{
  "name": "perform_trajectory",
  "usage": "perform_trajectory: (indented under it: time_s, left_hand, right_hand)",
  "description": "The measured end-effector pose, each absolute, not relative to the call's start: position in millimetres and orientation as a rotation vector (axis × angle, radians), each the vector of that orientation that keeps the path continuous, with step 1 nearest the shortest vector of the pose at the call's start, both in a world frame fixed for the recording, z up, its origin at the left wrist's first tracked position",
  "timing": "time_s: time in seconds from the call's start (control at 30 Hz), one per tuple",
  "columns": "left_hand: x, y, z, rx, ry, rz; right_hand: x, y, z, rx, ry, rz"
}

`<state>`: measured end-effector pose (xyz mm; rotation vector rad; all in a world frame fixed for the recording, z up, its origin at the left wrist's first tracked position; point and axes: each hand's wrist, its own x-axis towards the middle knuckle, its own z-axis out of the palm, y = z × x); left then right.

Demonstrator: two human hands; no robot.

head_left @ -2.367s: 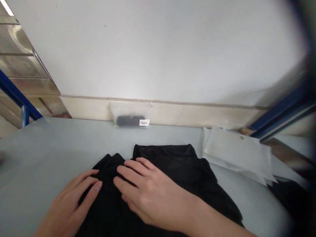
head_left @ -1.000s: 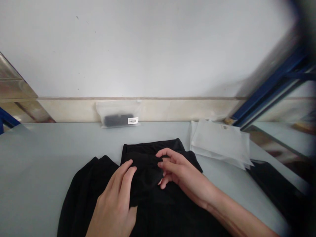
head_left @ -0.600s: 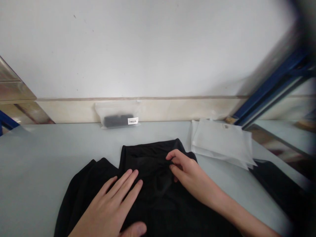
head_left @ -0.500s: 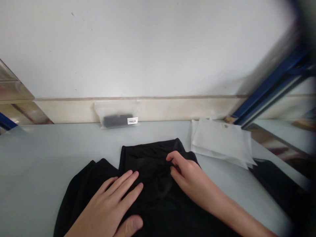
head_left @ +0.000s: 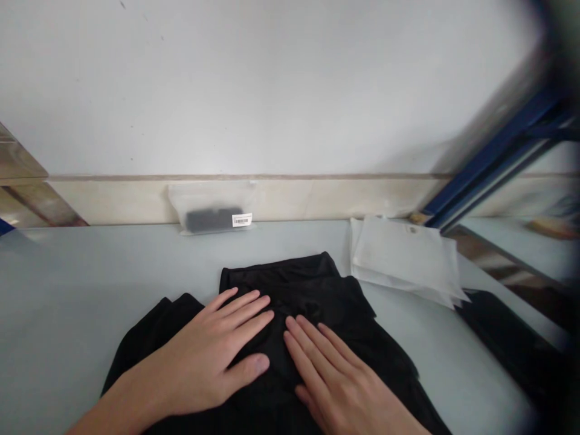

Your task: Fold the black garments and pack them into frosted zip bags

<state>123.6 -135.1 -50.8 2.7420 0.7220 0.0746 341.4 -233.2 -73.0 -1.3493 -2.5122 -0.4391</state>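
Note:
A black garment (head_left: 362, 308) lies partly folded on the light grey table, its upper edge pointing toward the wall. On its left half my left hand (head_left: 212, 350) rests flat, fingers spread and thumb out to the side. Just to the right, my right hand (head_left: 335, 377) lies palm down on the cloth with its fingers stretched out. Neither hand grips the fabric, and the two do not touch. Small creases show in the cloth near the fingertips.
Against the wall at the table's back stands a frosted bag (head_left: 212, 208) with a dark item and a barcode label. Several frosted bags (head_left: 403, 257) lie at the right, beside a black item (head_left: 502, 332). A blue metal frame (head_left: 493, 160) rises at the right.
My right hand has opened from a pinch on the cloth, moved down and left, and now lies flat. My left hand has slid a little up and right over the garment.

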Motion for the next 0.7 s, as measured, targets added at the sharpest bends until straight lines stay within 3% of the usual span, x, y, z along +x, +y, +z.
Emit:
perform_trajectory:
  time_s: [0.13, 0.27, 0.53, 0.7]
  left_hand:
    - [113, -112, -45, 2.747, 0.641, 0.075]
    - [111, -91, -51, 2.845, 0.571, 0.156]
    - [125, -87, -33, 2.826, 0.499, 0.267]
    - [120, -104, -15, 2.599, 0.530, 0.323]
  right_hand:
    - [349, -232, -71, -1.316, -2.659, -0.403]
    - [337, -230, -55, -1.305, -2.450, -0.385]
    - [274, -221, -69, -1.272, -2.249, -0.626]
    - [296, -229, -45, -1.242, -2.221, -0.322]
